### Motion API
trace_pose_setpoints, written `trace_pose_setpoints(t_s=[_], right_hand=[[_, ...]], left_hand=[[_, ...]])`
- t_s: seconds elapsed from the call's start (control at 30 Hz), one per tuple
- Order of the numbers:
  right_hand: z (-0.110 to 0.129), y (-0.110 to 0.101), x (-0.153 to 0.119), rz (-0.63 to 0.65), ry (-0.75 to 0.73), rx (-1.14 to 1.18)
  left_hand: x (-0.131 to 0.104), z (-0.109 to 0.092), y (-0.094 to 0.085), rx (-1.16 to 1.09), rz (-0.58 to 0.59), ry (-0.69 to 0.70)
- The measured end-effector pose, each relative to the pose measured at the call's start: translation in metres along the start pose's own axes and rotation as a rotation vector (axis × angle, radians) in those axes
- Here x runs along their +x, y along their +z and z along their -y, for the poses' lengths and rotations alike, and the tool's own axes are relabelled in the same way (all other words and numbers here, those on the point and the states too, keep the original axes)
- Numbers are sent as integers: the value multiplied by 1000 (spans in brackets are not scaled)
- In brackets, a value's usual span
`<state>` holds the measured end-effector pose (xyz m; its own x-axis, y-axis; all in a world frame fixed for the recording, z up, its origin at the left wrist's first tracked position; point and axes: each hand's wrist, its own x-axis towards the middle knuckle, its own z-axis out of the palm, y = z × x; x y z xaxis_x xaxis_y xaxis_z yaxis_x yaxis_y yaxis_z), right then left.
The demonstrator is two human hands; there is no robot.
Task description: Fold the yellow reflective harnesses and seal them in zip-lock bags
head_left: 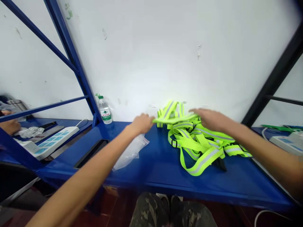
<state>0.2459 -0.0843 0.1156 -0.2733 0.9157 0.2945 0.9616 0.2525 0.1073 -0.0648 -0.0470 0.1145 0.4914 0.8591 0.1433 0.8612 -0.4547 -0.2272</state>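
Observation:
A neon-yellow reflective strap (174, 120) is stretched between my two hands above the blue table. My left hand (142, 123) is closed on its left end. My right hand (208, 118) is at the other end, blurred by motion, its fingers over the strap; how they grip is hard to make out. Below and behind lies a tangled heap of similar reflective straps (203, 164) with grey stripes and black buckles. A clear plastic bag (129, 154) rests on the table beneath my left forearm.
A water bottle (105, 110) with a green cap stands against the wall. Blue frame posts (71, 53) rise at left, a dark post (272, 75) at right. Beyond the left post are a power strip (55, 142) and another person's hand (10, 124). A dark flat object (91, 154) lies nearby.

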Motion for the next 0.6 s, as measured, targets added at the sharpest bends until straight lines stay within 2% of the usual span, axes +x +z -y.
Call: trace_pose_setpoints(t_s=[0.03, 0.1, 0.13, 0.2, 0.23, 0.33, 0.4, 0.53, 0.6], right_hand=[[2, 22, -13, 66, -30, -13], [6, 54, -35, 161, -119, -18], [8, 64, -45, 188, -137, -27], [13, 72, -58, 209, -154, -38], [15, 72, -62, 212, -153, -42], [24, 67, -69, 220, -134, -69], [28, 65, -72, 219, -116, -109], [29, 69, -83, 260, -81, -171], [26, 71, -88, 298, -66, -182]], left_hand=[[-8, -10, 18, 12, 84, 29], [-22, -28, 41, -1, 261, 51], [-28, -36, 47, -33, 361, 61], [-35, -54, 51, -114, 412, 96], [-37, -63, 52, -156, 375, 115], [-39, -89, 61, -241, 169, 112], [-42, -100, 74, -253, 120, 67], [-52, -101, 102, -205, 59, 9], [-58, -96, 109, -187, 31, 10]])
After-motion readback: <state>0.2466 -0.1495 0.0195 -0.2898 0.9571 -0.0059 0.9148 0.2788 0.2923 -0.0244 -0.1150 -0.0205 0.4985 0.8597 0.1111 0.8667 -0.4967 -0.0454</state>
